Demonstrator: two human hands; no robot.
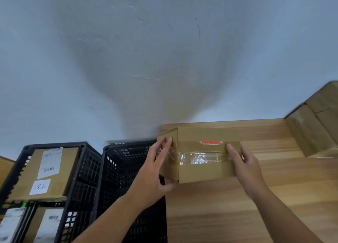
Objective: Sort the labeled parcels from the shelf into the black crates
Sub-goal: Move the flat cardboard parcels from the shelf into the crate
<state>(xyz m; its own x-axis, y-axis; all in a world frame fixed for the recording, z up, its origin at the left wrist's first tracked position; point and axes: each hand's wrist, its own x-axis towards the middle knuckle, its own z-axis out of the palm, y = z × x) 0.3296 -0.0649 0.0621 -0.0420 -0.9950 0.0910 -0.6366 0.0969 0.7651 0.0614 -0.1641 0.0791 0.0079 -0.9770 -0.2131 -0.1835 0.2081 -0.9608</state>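
The brown taped cardboard box is at the wooden shelf's left edge. The left hand and right hand each clasp one end, fingers nearly straight.

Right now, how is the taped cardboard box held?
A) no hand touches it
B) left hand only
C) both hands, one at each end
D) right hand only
C: the left hand holds the left end of the cardboard box, and the right hand holds its right end.
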